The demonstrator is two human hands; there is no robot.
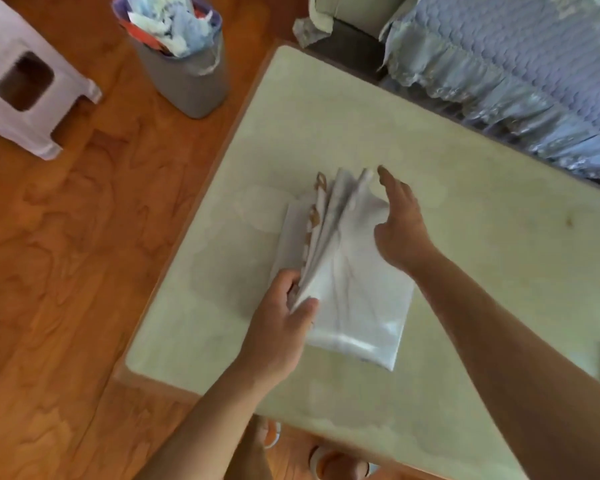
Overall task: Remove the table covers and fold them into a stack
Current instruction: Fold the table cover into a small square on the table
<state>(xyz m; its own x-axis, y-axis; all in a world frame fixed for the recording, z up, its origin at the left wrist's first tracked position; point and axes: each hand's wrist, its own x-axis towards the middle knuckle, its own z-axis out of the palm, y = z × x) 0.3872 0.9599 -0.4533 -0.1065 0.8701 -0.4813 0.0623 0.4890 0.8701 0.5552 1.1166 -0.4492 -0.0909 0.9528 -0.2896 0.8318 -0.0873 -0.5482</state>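
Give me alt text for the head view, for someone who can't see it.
A person's left hand grips the near edge of a folded stack of white table covers on a pale table, while the right hand rests open on the stack's far side. A full grey bin and a white stool stand on the wooden floor.

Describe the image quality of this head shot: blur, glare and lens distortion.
Head view: soft all over, with motion blur on the folded covers and both hands; a bright sheen streaks the covers' near edge; the wide lens bows the table edges; lighting is even daylight with faint shadows.
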